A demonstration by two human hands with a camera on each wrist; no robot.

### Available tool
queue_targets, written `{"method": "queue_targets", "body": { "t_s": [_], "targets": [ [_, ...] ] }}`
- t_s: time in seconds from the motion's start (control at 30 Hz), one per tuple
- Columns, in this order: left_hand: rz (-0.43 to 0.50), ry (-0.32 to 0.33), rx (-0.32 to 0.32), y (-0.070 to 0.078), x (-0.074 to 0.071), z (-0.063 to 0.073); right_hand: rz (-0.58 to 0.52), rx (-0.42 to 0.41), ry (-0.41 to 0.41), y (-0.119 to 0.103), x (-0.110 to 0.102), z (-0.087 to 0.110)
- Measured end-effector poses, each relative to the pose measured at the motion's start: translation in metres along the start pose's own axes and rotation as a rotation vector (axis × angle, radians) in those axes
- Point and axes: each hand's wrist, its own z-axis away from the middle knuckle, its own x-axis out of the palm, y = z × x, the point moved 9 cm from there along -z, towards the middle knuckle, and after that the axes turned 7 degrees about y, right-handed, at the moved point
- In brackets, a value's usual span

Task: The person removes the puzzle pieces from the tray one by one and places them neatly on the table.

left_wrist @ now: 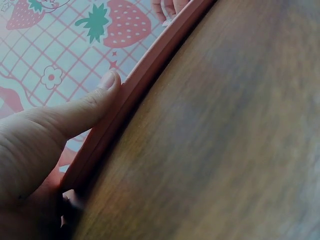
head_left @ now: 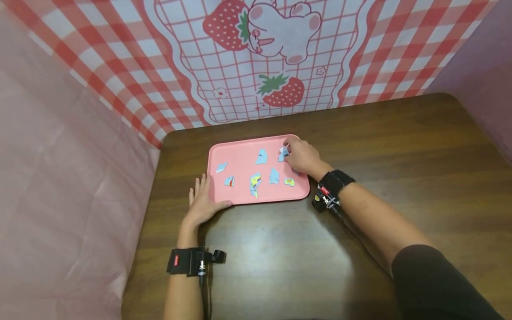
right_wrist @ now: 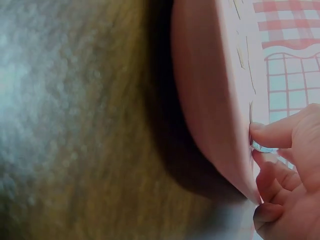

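Note:
Several small, thin, irregular printed paper pieces lie spread over a pink tray [head_left: 240,153]. At its right end, my right hand [head_left: 302,156] pinches a light blue paper piece [head_left: 283,154] with a white part between thumb and fingers. In the right wrist view the thumb [right_wrist: 275,132] and fingertips meet on it just beyond the tray rim. My left hand [head_left: 202,203] spans the tray's front left corner, fingers extended along the left side. Its thumb [left_wrist: 92,107] lies against the front rim in the left wrist view.
Nearest the right hand are a light blue piece [head_left: 274,176], another blue piece [head_left: 262,157] and a small yellow-green piece [head_left: 289,182]. A larger yellow and blue piece [head_left: 254,184] lies mid-tray. A strawberry-print cloth [head_left: 272,66] hangs behind the wooden table [head_left: 280,249].

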Motion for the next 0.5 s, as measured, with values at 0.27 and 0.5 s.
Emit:
{"method": "queue_targets", "body": {
  "t_s": [0.27, 0.5],
  "targets": [
    [-0.001, 0.000, 0.002, -0.002, 0.003, 0.000, -0.165, 0.010, 0.063, 0.004, -0.005, 0.003],
    [0.000, -0.002, -0.001, 0.001, 0.000, -0.001, -0.354, 0.024, 0.143, 0.010, -0.017, -0.001]
  ]
}}
